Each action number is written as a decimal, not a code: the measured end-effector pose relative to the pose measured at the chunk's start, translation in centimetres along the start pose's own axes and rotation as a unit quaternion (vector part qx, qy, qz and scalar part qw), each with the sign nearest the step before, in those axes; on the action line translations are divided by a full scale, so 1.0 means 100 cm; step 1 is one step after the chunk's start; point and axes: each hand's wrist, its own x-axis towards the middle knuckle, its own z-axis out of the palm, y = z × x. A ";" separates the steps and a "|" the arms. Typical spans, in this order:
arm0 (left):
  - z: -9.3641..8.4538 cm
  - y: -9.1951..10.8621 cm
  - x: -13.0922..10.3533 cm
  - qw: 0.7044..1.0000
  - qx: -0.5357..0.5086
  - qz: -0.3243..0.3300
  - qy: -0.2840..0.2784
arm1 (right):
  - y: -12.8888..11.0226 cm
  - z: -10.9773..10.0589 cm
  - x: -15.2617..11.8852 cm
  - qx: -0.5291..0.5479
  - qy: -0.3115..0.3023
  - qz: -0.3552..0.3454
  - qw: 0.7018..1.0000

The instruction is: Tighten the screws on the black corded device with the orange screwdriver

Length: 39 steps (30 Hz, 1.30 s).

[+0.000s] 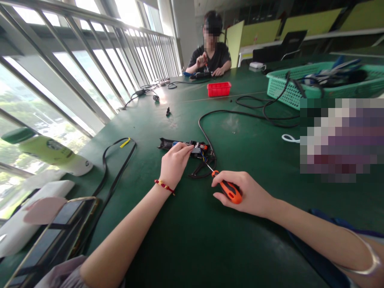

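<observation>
On the green table lies a black corded device with its casing open, showing blue and yellow wires and a small orange-red part. My left hand, a red beaded bracelet at its wrist, is closed on the device, fingertips pinching near its middle. An orange and black screwdriver sits in my right hand, fingers wrapped round the handle. Its shaft slants up and left to the wires at the device's near side; whether the tip touches a screw is too small to tell. The device's black cord loops behind it.
A red bin and a green basket of tools stand farther back. Across the table a person works with a screwdriver. At left are a bottle, a phone and a black strap. A small black part lies ahead.
</observation>
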 end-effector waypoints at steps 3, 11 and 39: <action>-0.003 0.001 -0.002 0.994 0.097 0.035 -0.028 | 0.000 -0.001 0.000 0.001 0.001 0.000 1.000; -0.005 0.002 0.002 0.993 0.100 0.055 0.014 | 0.000 -0.003 0.000 0.018 0.015 -0.008 1.000; -0.008 0.001 0.001 0.989 0.062 0.134 -0.017 | -0.005 -0.003 -0.002 0.069 0.110 0.028 0.991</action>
